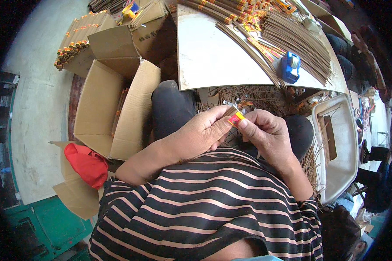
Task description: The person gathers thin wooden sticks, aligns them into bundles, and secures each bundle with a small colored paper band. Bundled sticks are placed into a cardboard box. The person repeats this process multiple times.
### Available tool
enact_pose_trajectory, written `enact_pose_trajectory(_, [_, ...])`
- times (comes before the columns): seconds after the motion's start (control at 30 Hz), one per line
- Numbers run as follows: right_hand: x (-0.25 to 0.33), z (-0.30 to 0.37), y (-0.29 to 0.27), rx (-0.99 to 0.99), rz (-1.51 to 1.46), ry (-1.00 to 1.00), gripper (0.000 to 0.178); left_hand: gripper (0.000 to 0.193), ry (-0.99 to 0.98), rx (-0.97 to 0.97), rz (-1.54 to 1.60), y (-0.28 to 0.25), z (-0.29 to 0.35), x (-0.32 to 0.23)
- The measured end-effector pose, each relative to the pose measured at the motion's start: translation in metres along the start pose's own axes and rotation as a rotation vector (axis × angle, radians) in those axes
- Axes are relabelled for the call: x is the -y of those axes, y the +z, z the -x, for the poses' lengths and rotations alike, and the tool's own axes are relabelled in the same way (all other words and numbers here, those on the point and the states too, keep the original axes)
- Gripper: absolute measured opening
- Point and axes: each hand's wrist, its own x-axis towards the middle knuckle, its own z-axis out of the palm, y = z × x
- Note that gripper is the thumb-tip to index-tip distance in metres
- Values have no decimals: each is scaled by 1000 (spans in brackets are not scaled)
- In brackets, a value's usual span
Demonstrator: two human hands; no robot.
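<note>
A small bundle of brown incense sticks [231, 112] is held in front of my lap, between my two hands. My left hand [200, 129] is closed around it, with the thumb lying along the sticks. Around the bundle's end sits a red and yellow paper band [237, 118]. The thumb of my right hand [268, 129] presses on this band, its fingers curled in behind. Most of the bundle's length is hidden by my hands.
Ahead, a white table [217, 56] bears loose incense sticks [296, 41], paper bands and a blue tape dispenser [290, 67]. An open cardboard box [96, 106] stands left, near a red cloth [86, 165] and stacked banded bundles [80, 37]. A white tub [342, 148] is at right.
</note>
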Motion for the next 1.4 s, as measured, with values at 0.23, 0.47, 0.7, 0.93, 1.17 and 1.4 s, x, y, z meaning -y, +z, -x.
enact_pose_trajectory(0.23, [2, -3, 6, -70, 176, -2, 21, 42, 31, -16, -47, -1, 2, 4])
enact_pose_trajectory(0.47, [2, -3, 4, -65, 168, 50, 21, 48, 31, 49, 42, -3, -1, 13])
enact_pose_trajectory(0.7, [9, -2, 4, -50, 159, 128, 24, 54, 105, 54, 56, -1, 0, 16])
enact_pose_trajectory(0.93, [8, -1, 3, -57, 189, 136, 24, 50, 34, -9, -19, 4, -3, 11])
enact_pose_trajectory(1.17, [1, -2, -3, -34, 201, 88, 21, 47, 73, 12, 42, 5, -5, 15])
enact_pose_trajectory(1.4, [2, 0, -1, -76, 193, 77, 24, 44, 48, 9, 50, 6, -4, 11])
